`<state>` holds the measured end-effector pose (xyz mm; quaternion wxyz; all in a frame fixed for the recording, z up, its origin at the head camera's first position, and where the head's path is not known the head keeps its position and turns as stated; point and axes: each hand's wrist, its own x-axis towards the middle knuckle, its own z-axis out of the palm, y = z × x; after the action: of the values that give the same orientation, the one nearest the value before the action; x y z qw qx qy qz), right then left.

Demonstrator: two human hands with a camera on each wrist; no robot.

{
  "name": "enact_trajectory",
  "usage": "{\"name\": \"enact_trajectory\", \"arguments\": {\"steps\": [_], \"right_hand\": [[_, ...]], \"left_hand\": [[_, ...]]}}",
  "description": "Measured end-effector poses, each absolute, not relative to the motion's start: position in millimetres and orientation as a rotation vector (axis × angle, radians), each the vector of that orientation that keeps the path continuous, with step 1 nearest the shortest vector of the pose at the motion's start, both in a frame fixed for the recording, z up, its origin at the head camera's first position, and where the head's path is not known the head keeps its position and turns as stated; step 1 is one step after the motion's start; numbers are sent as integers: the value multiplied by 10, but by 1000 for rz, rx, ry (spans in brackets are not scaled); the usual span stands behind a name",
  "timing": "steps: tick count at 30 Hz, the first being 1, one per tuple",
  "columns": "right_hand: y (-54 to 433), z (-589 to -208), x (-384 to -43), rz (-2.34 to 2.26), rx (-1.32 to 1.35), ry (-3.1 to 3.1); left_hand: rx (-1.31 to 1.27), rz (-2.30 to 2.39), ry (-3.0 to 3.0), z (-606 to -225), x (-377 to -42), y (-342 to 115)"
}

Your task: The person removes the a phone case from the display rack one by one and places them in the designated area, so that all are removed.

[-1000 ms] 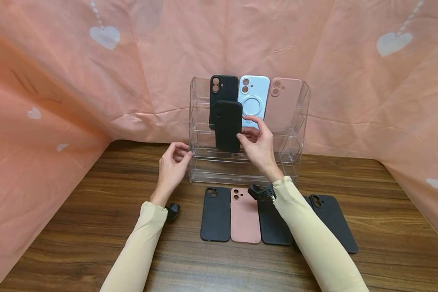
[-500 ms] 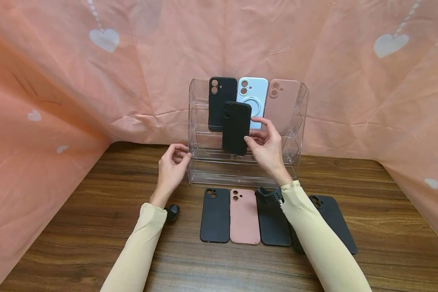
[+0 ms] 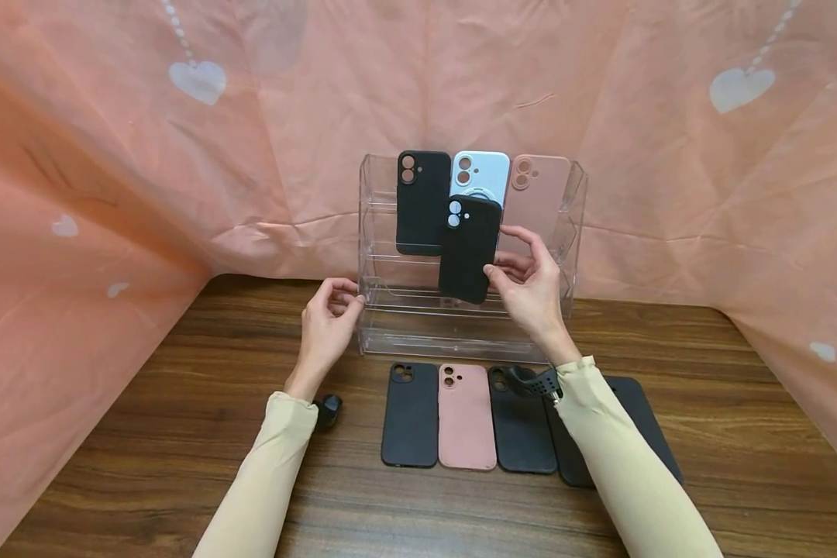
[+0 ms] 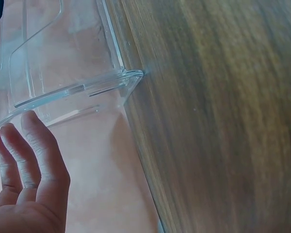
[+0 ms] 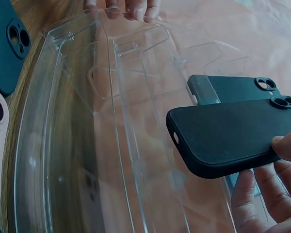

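My right hand pinches a black phone case by its right edge, thumb in front and fingers behind. The case is upright and slightly tilted before a clear tiered acrylic display stand, apart from its lower tiers. Behind it, the top tier bears a black phone case, a white phone case with a ring, partly hidden, and a pink phone case. My left hand holds the stand's left side edge with curled fingers; in the left wrist view its fingertips touch the clear wall.
In front of the stand, a row of phone cases lies flat on the wooden table: a dark case, a pink case and several black ones, partly under my right forearm. A pink cloth hangs behind and at both sides.
My right hand has carried the black case rightward and slightly down, from before the black case on the stand to before the white one. My left hand stays at the stand's side.
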<state>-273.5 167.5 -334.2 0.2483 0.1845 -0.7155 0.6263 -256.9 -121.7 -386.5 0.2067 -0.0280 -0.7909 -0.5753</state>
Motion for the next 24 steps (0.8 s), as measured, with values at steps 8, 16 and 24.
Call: {"name": "enact_trajectory", "arguments": {"steps": [8,16,24], "right_hand": [[1848,-3315,-2673,1664,496,-1963],[2048,-3286,-2591,1617,459,-2001],[2202,-3251,-2512,1651,450,-2023]], "left_hand": [[-72,-1603,-2205,-3866,-2575,-1228],[-73,-1599,-2216,-3864,-2588,-1241],[-72,-1598,-2220,-3880,-2606,-1244]]}}
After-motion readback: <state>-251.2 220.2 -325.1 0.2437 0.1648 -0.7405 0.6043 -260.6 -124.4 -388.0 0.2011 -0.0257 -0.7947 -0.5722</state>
